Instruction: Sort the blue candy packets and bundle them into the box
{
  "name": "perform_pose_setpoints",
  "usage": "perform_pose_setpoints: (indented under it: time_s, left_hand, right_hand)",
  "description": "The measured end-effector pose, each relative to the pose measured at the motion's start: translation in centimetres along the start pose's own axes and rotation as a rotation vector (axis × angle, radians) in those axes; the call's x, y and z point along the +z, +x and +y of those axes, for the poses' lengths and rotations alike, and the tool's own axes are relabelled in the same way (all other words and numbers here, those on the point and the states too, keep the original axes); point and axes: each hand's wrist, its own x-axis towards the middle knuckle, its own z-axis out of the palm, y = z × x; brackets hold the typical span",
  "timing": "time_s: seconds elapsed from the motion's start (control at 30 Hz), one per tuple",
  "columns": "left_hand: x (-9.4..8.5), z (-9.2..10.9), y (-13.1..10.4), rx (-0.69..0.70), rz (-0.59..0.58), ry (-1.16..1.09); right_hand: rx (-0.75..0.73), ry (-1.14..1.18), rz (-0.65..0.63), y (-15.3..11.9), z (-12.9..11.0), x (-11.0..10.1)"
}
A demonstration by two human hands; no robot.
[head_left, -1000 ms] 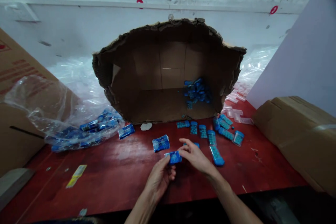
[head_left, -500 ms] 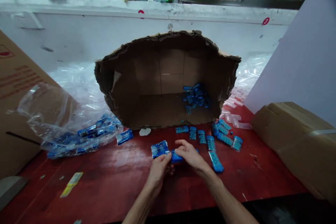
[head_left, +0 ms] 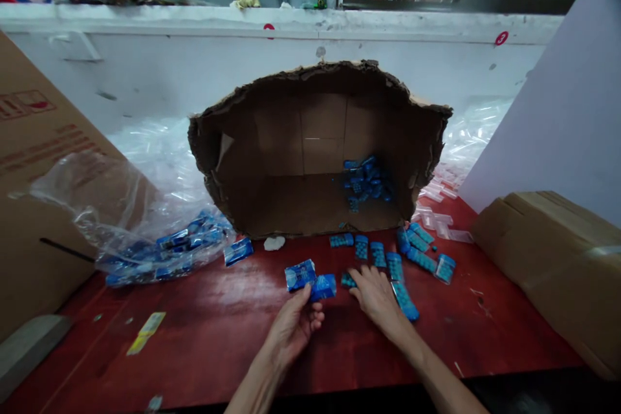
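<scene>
Clearly, the head view shows both hands working low over the red table [head_left: 233,343]. The left hand [head_left: 295,322] is narrowed, pinching a blue packet [head_left: 324,286] by its left end between thumb and fingers, the remaining fingers loosely curled beneath. Just behind, a second packet [head_left: 299,275] lies on the table, its right edge meeting the held one in the view; whether they touch, I cannot tell.

The right hand [head_left: 376,294] is palm down, fingers bent and partly spread, thumb and forefinger at a small bottle [head_left: 346,280] of blue-green pieces. The fingers cover its right part, so I cannot tell whether they have closed on it. This bottle lies on the table, just right of the held packet.

Beside the right hand's far side, a blue-capped bottle [head_left: 394,266] lies end to end with another bottle [head_left: 405,301]. Beyond the hands, a torn cardboard box [head_left: 291,204] holds a heap of bottles [head_left: 369,181].
</scene>
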Motion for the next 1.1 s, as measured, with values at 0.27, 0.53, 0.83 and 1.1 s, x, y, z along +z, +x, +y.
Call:
perform_pose_setpoints:
  time_s: [0.27,0.53,0.83,1.1]
  left_hand:
    - [-0.9,-0.4,0.2,-0.045,0.012,-0.077]
    - [-0.8,-0.6,0.1,-0.020,-0.033,-0.058]
    - [-0.9,-0.6,0.0,0.101,-0.108,0.037]
    - [-0.2,-0.4,-0.1,0.206,-0.108,0.177]
  right_hand:
    - [-0.107,0.514,-0.044,-0.4,-0.7,-3.2]
    - [-0.172,0.468,-0.121,-1.2,-2.4,-5.4]
    - [-0.154,0.489,-0.174,-1.5,-2.5,-6.0]
    - [-0.244,0.418,-0.018,-1.7,-2.6,-4.1]
